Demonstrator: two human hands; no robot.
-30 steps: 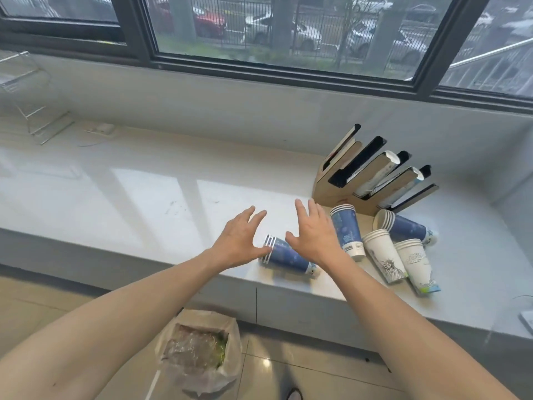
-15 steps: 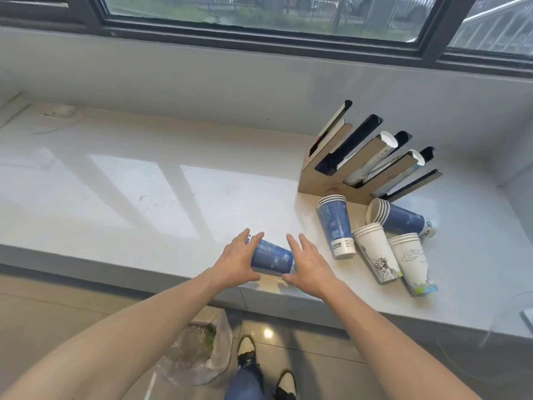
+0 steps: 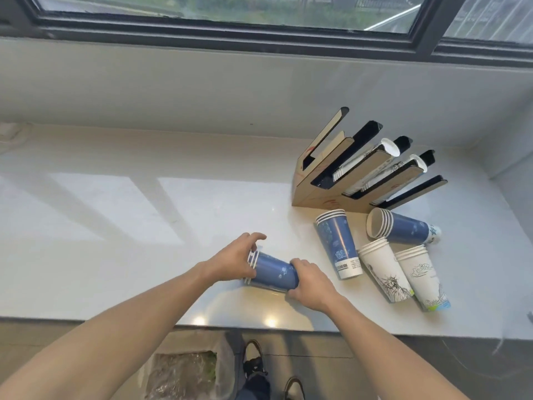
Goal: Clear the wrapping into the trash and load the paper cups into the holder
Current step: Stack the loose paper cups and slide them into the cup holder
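Note:
A short stack of blue paper cups (image 3: 272,272) lies on its side near the front of the white counter (image 3: 144,226). My left hand (image 3: 235,259) grips its rim end and my right hand (image 3: 310,282) grips its base end. To the right lie another blue stack (image 3: 339,246), a third blue stack (image 3: 403,230) and two white printed stacks (image 3: 385,272) (image 3: 422,277). The wooden cup holder (image 3: 317,194) stands behind them with white cups in two of its slots. Below the counter edge sits a trash bin (image 3: 184,373) lined with clear plastic.
A wall and a dark-framed window (image 3: 259,39) run behind the counter. The counter ends at a side wall on the right. My shoes (image 3: 253,359) show on the tiled floor beside the bin. A white object (image 3: 11,131) lies at the far left.
Both hands have closed onto the ends of the blue stack; before, they only flanked it with fingers spread. The view has tilted further down.

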